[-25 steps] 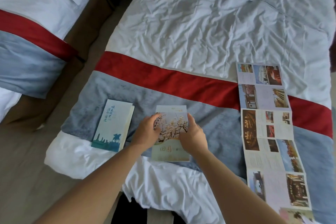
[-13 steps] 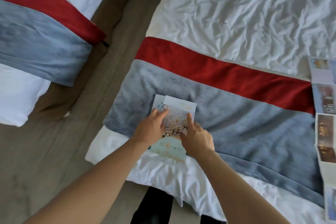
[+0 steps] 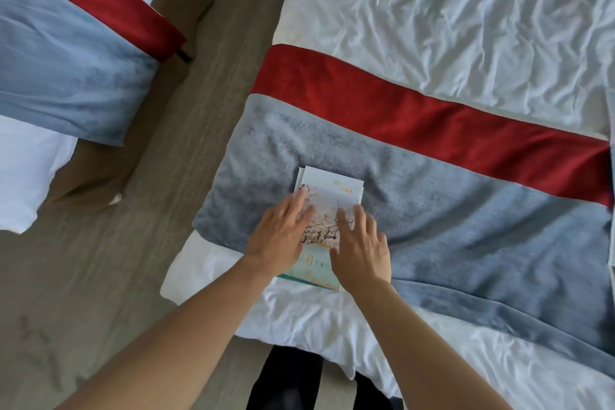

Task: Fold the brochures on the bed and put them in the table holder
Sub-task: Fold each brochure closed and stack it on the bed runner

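A folded brochure with a blossom picture (image 3: 327, 196) lies on top of another folded brochure, whose edge shows at its left side, on the grey-blue band of the bed runner (image 3: 466, 209). My left hand (image 3: 283, 236) lies flat on the stack's left half with fingers spread and straight. My right hand (image 3: 361, 244) presses flat on its right half. At the far right edge a sliver of the long unfolded brochure (image 3: 611, 209) is visible. No table holder is in view.
The bed (image 3: 449, 16) has a crumpled white sheet and a red stripe (image 3: 416, 116) above the runner. A second bed (image 3: 66, 60) stands at the left, with a strip of wood floor (image 3: 133, 243) between them. My dark trouser legs (image 3: 289, 379) stand at the bed's foot.
I carried the blossom brochure left and laid it on the blue folded brochure. Both hands went from pinching it to lying flat on the stack. The view swung left, leaving the unfolded brochure at the frame edge.
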`<state>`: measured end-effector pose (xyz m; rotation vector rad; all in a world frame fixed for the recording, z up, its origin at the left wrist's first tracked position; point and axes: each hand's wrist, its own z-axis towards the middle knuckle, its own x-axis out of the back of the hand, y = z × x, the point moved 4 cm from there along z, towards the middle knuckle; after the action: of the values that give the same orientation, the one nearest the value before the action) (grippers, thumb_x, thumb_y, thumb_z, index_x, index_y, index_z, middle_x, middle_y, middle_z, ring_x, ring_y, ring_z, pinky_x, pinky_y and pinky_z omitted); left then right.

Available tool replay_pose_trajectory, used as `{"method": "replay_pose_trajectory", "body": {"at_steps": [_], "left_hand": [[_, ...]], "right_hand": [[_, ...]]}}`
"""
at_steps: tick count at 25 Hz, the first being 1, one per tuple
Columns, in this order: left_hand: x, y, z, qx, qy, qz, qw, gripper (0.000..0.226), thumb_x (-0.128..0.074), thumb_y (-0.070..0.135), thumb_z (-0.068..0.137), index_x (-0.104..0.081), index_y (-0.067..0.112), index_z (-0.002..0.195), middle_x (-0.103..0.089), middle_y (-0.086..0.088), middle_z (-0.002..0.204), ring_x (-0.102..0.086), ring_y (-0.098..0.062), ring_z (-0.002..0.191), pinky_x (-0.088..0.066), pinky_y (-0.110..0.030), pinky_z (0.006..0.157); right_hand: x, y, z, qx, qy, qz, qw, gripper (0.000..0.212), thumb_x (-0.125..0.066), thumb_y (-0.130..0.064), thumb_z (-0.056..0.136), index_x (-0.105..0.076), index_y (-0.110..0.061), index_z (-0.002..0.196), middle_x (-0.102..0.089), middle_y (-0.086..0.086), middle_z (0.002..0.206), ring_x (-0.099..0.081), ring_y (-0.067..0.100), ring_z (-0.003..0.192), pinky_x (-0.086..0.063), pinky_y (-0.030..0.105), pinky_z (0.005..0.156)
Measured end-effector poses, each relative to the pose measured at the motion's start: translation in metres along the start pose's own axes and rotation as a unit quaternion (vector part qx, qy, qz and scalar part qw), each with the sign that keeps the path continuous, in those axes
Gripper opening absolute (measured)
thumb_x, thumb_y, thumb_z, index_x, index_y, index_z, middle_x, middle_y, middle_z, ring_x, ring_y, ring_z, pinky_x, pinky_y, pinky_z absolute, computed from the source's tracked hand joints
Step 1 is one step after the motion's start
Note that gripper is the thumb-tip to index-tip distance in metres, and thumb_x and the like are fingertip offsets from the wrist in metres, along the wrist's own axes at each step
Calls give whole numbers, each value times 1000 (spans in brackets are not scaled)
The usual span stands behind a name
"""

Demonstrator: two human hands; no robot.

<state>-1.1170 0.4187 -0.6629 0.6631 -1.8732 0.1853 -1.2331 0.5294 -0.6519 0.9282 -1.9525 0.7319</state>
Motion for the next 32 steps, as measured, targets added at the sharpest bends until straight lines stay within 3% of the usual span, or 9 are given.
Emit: {"method": "replay_pose_trajectory", "body": {"at_steps": [1,3,5,9,14,18,24,28,32], "left_hand": [[-3,2,-1,-30,-6,16,999,74,-56,30,93,-19,19,157,2,-14,166,-8,-33,151,-28,-45,117],[-13,5,-3,-54,-29,20,998,71,-47,31,97,-12,19,158,10,-11,166,8,-28,153,-19,-46,121],[-19,3,-5,-36,-45,9,998,70,-42,30,100,-6,20,159,13,-9,166,13,-26,152,-14,-44,123],[-29,5,-1,-19,-65,6,998,70,-40,23,102,1,20,158,15,-8,165,16,-25,152,-9,-41,124],[-27,9,4,-6,-75,13,997,69,-42,18,102,-3,18,158,11,-10,166,11,-27,152,-10,-40,123],[-13,8,7,-25,-42,13,999,73,-59,19,93,-20,18,155,-7,-13,164,-5,-30,152,-22,-39,120],[-19,15,5,-1,-50,10,999,74,-64,20,91,-23,16,152,-9,-15,162,-6,-33,151,-28,-40,118],[7,20,18,-26,-24,31,999,51,-63,35,86,-45,17,130,-36,-11,142,-32,-30,138,-29,-41,113],[46,53,44,-43,8,-15,999,29,-53,27,87,-55,17,114,-48,-3,123,-50,-27,114,-33,-35,102]], "right_hand": [[-5,-4,0,33,-9,-15,999,77,-58,-35,93,-15,-20,156,-10,12,163,-15,33,149,-38,45,108],[-19,-8,0,88,-44,-36,995,81,-50,-38,99,-1,-17,159,16,6,166,13,28,153,-17,48,121],[-31,-10,3,104,-66,-47,991,82,-45,-41,101,8,-17,159,27,4,164,23,26,151,-7,50,124],[-42,-7,8,107,-87,-70,988,82,-39,-42,103,18,-16,156,33,5,161,27,27,149,-1,51,123],[-40,-10,14,105,-106,-93,984,84,-41,-40,103,18,-14,155,29,8,162,24,29,150,2,53,123],[-29,-10,9,101,-76,-87,988,86,-48,-35,100,10,-8,157,22,10,164,19,29,151,2,52,123],[-26,-6,17,127,-89,-86,984,85,-53,-28,99,5,-7,158,16,11,165,13,29,153,3,50,123],[0,5,15,138,-51,-60,987,65,-50,-22,96,-21,-13,154,-6,10,164,-7,28,151,-7,49,122],[38,45,1,86,-26,-23,996,47,-47,-16,90,-43,-19,136,-38,5,143,-36,26,132,-27,40,112]]}}
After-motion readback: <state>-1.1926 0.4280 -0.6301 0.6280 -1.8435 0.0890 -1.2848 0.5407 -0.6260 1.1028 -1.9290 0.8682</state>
